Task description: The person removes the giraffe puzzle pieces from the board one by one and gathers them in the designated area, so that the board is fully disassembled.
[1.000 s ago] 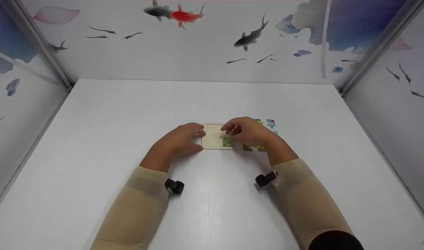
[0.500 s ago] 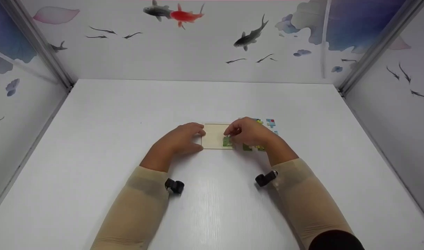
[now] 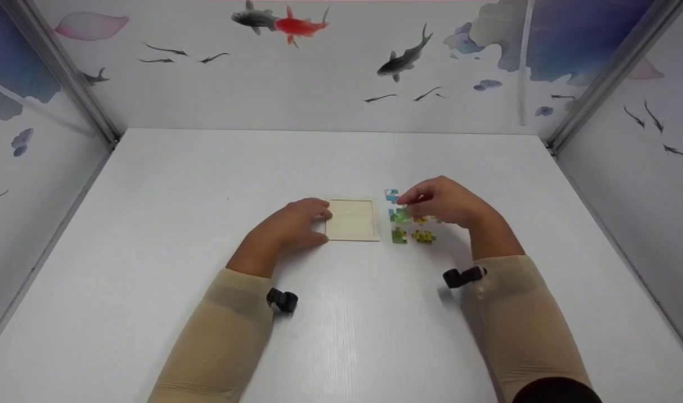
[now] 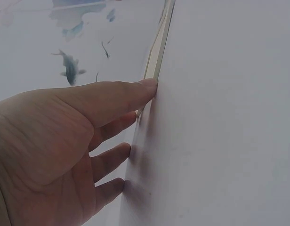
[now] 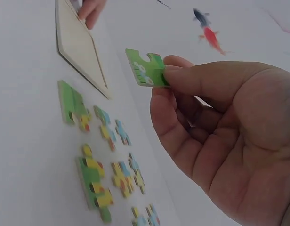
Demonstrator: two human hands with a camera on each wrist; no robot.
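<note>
My left hand (image 3: 294, 224) rests at the left side of a square wooden puzzle tray (image 3: 375, 221), thumb and fingertips touching its edge. In the left wrist view, the thumb (image 4: 121, 96) lies against the tray's rim and the other fingers are nearly straight. My right hand (image 3: 448, 200) pinches a green puzzle piece (image 5: 142, 70) between thumb and index finger, raised above the table. Under and around this hand lie several loose pieces, among them a green one (image 3: 398, 235), a yellow and green one (image 3: 424, 237) and a blue one (image 3: 391, 195).
The white table (image 3: 319, 324) is bounded by a back wall (image 3: 319, 101) with painted fish and by side walls with metal posts at the corners. A black round object (image 3: 557, 390) shows at the bottom right, over the right sleeve.
My right hand has lifted the green piece from the tray's front right corner and moved right with it, over the loose pieces. My left hand has stayed at the tray.
</note>
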